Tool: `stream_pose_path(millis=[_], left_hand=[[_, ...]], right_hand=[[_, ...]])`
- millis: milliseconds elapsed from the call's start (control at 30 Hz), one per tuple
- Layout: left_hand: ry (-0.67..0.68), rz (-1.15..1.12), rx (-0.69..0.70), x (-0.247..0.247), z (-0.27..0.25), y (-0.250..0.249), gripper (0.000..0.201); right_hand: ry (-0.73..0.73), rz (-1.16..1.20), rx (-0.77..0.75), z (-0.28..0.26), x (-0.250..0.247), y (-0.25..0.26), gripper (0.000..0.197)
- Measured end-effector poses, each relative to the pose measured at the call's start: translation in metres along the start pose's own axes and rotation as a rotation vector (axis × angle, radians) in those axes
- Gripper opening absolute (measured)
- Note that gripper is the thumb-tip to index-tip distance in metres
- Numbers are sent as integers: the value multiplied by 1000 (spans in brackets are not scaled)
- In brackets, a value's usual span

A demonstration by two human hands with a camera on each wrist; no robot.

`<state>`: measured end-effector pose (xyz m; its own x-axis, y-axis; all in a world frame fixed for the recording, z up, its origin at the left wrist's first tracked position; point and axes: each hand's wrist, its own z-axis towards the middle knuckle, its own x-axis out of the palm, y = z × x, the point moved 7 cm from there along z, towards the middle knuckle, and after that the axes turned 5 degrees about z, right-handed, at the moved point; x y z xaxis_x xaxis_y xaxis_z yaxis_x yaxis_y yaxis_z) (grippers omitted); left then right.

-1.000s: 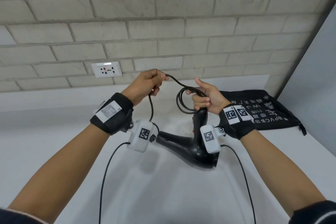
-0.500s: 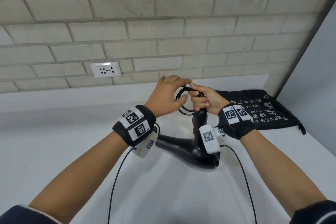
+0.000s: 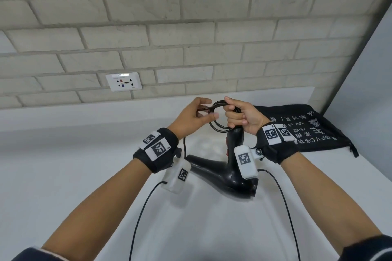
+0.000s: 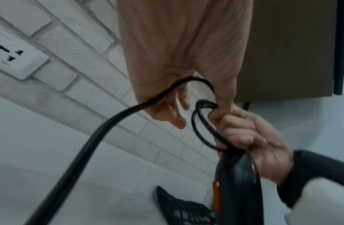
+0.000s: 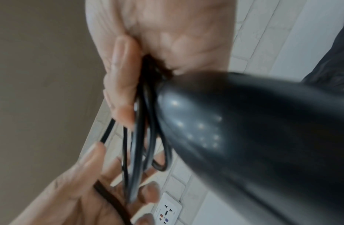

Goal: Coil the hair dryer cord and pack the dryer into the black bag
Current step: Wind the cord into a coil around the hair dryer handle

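Note:
The black hair dryer [image 3: 212, 172] hangs nozzle-left above the white counter, handle up. My right hand [image 3: 241, 116] grips the handle's top together with several loops of the black cord [image 3: 214, 128]. In the right wrist view the loops [image 5: 140, 137] run under my right fingers [image 5: 119, 76] beside the handle [image 5: 244, 129]. My left hand [image 3: 197, 115] is just left of the coil and pinches a strand of cord between thumb and fingers. From that hand [image 4: 176, 60] the loose cord [image 4: 101, 129] trails down. The black bag [image 3: 314, 133] with white print lies flat at the right.
A brick wall stands close behind the counter, with a white socket [image 3: 124, 81] to the left of my hands. A grey side wall [image 3: 364, 91] closes off the right. Thin black cables [image 3: 140, 218] hang from both wrist cameras over the counter [image 3: 74, 176].
My left hand swung right, carrying a stretch of cord onto the coil in my right hand, and has now eased slightly left. The dryer and bag have stayed put.

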<state>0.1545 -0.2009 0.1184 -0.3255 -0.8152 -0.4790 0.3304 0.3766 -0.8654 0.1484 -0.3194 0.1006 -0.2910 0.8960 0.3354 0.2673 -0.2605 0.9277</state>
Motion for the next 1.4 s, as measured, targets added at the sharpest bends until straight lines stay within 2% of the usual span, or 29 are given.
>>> stream_pose_path(millis=[67, 200, 333, 433, 533, 633, 667, 767, 800, 900, 1100, 1200, 1300, 1333, 1400], left_hand=[[30, -63, -17, 11, -1, 6, 31], [-34, -228, -71, 19, -1, 14, 20], [2, -133, 16, 24, 2, 4, 23], [30, -43, 52, 25, -1, 4, 25], [78, -53, 30, 22, -2, 8, 19], [95, -129, -12, 18, -5, 10, 13], [64, -114, -2, 15, -6, 11, 9], [-135, -36, 68, -7, -11, 13, 25], [-189, -42, 91, -15, -12, 13, 23], [-261, -46, 144, -32, -13, 13, 3], [-359, 241, 158, -54, 0, 0, 16], [-309, 441, 52, -53, 7, -3, 22], [-178, 611, -15, -41, 7, 2, 27], [-109, 547, -14, -37, 6, 5, 29], [13, 245, -52, -35, 0, 14, 35]], right_hand=[[10, 17, 3, 0, 1, -1, 57], [22, 26, 14, -1, 2, -1, 59], [6, 48, 17, -2, 1, -3, 59], [19, 51, 4, -3, 4, -2, 46], [34, -12, -51, -4, 6, -1, 36], [-13, -119, -82, -2, 6, -2, 50], [-32, -137, -82, -3, 6, -1, 49], [-69, -139, -93, -7, 0, 2, 40], [-73, -133, -93, -8, -2, 2, 39], [-62, -135, -83, -8, -2, 0, 38], [27, -183, -57, -6, 14, -1, 35], [26, -194, -17, -5, 18, -4, 40], [20, -124, 3, -4, 14, -5, 43], [13, -92, 7, -5, 11, -5, 43], [-8, -29, 4, -7, 3, -3, 43]])
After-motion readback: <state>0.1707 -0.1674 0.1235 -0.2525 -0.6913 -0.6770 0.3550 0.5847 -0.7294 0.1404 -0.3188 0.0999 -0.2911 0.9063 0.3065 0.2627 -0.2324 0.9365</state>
